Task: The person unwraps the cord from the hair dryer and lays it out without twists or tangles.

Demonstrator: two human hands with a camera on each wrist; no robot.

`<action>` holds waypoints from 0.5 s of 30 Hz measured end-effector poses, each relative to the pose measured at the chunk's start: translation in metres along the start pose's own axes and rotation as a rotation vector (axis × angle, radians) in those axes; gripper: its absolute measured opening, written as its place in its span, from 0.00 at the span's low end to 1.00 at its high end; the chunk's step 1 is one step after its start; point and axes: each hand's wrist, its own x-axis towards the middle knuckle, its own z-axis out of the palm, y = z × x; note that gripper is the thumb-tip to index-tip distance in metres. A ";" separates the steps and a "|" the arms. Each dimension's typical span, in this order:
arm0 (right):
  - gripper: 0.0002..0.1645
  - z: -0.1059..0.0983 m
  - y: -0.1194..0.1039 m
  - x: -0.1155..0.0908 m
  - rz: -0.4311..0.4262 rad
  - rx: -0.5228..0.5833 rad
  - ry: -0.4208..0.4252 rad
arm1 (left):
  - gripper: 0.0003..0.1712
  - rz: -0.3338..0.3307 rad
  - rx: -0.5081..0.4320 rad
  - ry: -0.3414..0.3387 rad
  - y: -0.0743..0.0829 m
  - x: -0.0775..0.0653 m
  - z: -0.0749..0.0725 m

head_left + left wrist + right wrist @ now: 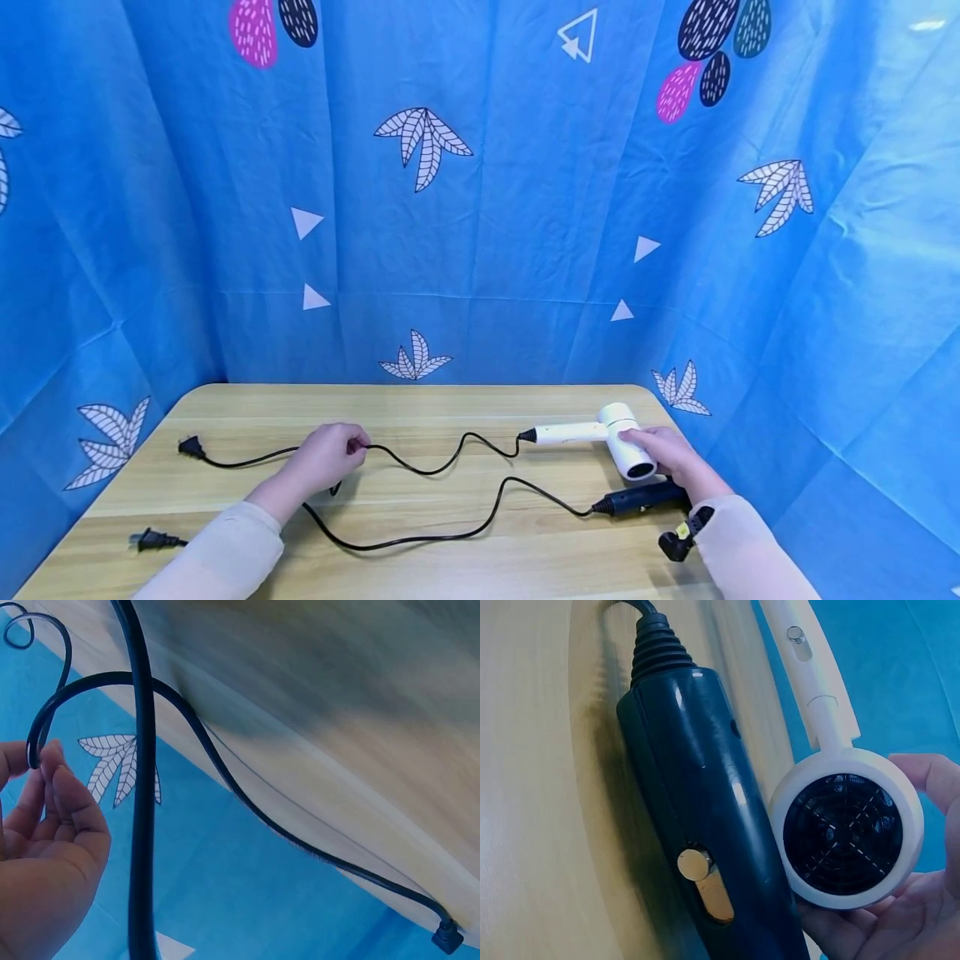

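Note:
A white hair dryer is on the right of the table, handle pointing left. My right hand grips its barrel; in the right wrist view the dark round grille faces the camera, with thumb and fingers around the white rim. Right beside it lies a dark blue hair dryer with a gold slide switch. My left hand pinches the white dryer's black cord between thumb and fingertips. In the left wrist view the cord loops up from those fingertips and runs to a plug.
The dark dryer's cord curves across the table's front, passing under my left forearm. Two black plugs lie at the left, one farther back and one nearer. A blue patterned curtain surrounds the wooden table.

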 end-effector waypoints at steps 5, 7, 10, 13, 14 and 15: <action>0.40 0.004 0.002 0.003 0.025 -0.003 -0.007 | 0.05 -0.017 0.007 -0.011 0.001 0.000 0.003; 0.41 0.004 0.004 0.004 0.035 -0.017 -0.005 | 0.05 -0.018 0.006 -0.014 0.001 0.000 0.004; 0.42 0.005 0.005 0.004 0.040 -0.035 0.003 | 0.05 -0.022 0.007 -0.016 0.001 0.000 0.005; 0.42 0.006 0.006 0.004 0.042 -0.048 0.015 | 0.05 -0.024 0.007 -0.023 0.002 0.000 0.007; 0.42 0.007 0.007 0.004 0.041 -0.050 0.020 | 0.05 -0.026 0.005 -0.022 0.002 0.000 0.008; 0.42 0.007 0.007 0.004 0.041 -0.055 0.023 | 0.05 -0.031 0.002 -0.021 0.003 0.000 0.008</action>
